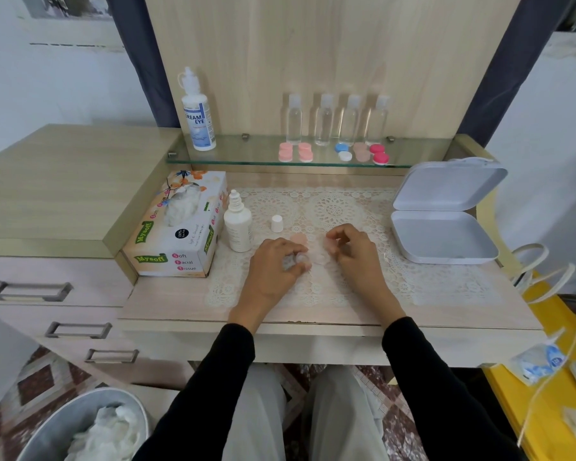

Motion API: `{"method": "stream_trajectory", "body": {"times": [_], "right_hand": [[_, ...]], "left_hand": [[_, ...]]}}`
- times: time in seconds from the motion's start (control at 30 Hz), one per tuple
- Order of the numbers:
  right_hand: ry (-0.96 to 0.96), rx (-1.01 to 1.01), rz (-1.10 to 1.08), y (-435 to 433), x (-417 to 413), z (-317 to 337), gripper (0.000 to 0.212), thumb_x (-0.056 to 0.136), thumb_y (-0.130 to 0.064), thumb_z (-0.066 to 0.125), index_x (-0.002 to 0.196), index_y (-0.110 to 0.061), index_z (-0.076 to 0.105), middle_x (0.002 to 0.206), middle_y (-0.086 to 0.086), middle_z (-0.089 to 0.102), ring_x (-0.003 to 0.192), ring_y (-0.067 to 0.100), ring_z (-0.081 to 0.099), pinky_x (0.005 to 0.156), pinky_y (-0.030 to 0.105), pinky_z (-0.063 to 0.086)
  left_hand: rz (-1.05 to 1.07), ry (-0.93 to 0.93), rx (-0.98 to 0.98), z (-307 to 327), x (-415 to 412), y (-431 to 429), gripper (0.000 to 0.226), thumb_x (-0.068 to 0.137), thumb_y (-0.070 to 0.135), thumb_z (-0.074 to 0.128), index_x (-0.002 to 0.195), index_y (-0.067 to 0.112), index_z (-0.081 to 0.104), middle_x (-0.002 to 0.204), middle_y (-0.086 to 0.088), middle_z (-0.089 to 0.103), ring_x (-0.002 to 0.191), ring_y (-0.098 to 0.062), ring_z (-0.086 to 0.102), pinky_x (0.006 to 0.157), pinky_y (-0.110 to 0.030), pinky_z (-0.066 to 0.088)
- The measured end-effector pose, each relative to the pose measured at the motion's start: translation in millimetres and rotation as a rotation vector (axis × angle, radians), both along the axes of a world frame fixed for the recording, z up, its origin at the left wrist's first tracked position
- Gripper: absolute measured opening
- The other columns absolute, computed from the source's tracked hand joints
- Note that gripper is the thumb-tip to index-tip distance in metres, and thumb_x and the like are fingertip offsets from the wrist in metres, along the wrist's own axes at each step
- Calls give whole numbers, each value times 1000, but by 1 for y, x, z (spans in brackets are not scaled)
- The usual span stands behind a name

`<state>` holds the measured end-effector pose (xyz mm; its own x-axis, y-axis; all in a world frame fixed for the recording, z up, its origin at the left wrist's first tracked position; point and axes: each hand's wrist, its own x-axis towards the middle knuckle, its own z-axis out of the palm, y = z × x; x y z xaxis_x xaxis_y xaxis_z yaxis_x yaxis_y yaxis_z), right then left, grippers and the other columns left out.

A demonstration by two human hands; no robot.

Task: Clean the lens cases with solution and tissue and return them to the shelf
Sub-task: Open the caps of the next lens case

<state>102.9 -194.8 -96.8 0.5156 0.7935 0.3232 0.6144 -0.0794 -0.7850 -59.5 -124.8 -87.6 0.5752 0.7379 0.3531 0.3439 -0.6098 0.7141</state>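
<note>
Over the lace mat [346, 207], the left hand [273, 264] grips a lens case [296, 261] steady. The right hand [356, 254] pinches its pink cap [330, 244], likely unscrewed for cleaning.

- Your table [167, 307]: pale wood, tall back panel [313, 44].
- Drawer unit [47, 321] at your left, three handles.
- White walls [64, 88]; dark curtains [140, 61].
- Patterned floor tiles [30, 387].

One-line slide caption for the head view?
Left hand grips a clear lens case, right hand pinches a pale pink cap; uncapped solution bottle stands beside the tissue box.
</note>
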Motion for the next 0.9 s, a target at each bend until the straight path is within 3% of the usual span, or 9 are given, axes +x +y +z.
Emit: {"method": "stream_trajectory", "body": {"times": [0.1, 0.23, 0.27, 0.37, 0.47, 0.53, 0.67, 0.77, 0.9], "right_hand": [[-45, -35, -11, 8, -1, 0, 18, 85, -6, 63, 95, -21, 63, 92, 0, 66, 82, 1, 44, 65, 18, 37], [-89, -44, 6, 11, 0, -1, 28, 85, -4, 61, 100, -28, 66, 100, -9, 69, 95, 14, 49, 77, 37, 49], [-102, -55, 20, 11, 1, -2, 34, 85, -1, 60, 104, -28, 67, 102, -8, 70, 97, 15, 48, 79, 36, 49], [-109, -73, 47, 9, 0, 0, 47, 84, 2, 54, 115, -31, 66, 102, 2, 68, 91, 14, 44, 77, 16, 39], [-10, -15, 88, -2, -1, 7, 58, 77, 13, 46, 118, -24, 64, 104, -7, 62, 92, 15, 45, 76, 16, 34], [85, -8, 125, -12, -1, 13, 52, 77, 13, 53, 115, -20, 65, 106, -17, 57, 100, 13, 49, 82, 14, 36], [60, -47, 188, -20, -2, 13, 31, 75, -10, 76, 104, -21, 72, 109, -9, 59, 109, 8, 49, 92, 16, 35], [19, -43, 167, -18, -3, 9, 30, 74, -17, 79, 103, -22, 74, 110, -9, 58, 111, 9, 48, 96, 24, 35], [-14, -43, 161, -16, -2, 7, 30, 73, -18, 81, 102, -21, 74, 110, -7, 58, 112, 10, 47, 96, 24, 34]], "left_hand": [[-2, 3, -1, 1, 0, -1, 27, 78, 24, 76, 104, 18, 72, 98, 3, 65, 99, -15, 53, 85, -22, 35], [-3, 8, -4, 1, 0, -1, 28, 77, 25, 76, 104, 19, 72, 98, 3, 66, 98, -16, 53, 86, -25, 38], [-3, 10, -3, 1, 0, -1, 28, 77, 25, 76, 104, 18, 72, 98, 2, 66, 99, -17, 54, 87, -27, 39], [-1, 19, 4, 1, 0, 0, 28, 78, 26, 76, 104, 19, 72, 99, 2, 66, 100, -17, 54, 88, -27, 39], [3, 23, 11, 1, 0, 1, 28, 78, 27, 75, 104, 19, 72, 100, 2, 66, 101, -17, 53, 88, -27, 39], [3, 19, 17, 0, 0, 1, 28, 78, 28, 76, 104, 19, 72, 101, 2, 66, 101, -16, 53, 88, -25, 38], [6, 34, 34, -1, 0, 2, 30, 78, 29, 76, 105, 18, 72, 102, 1, 66, 101, -16, 53, 88, -25, 38], [6, 47, 51, -3, 1, 3, 31, 78, 29, 75, 106, 18, 71, 102, 1, 66, 103, -17, 53, 88, -22, 36], [51, 67, 103, -4, 1, 2, 43, 79, 36, 73, 118, 21, 64, 116, 7, 57, 111, -12, 47, 90, -18, 32]]}}
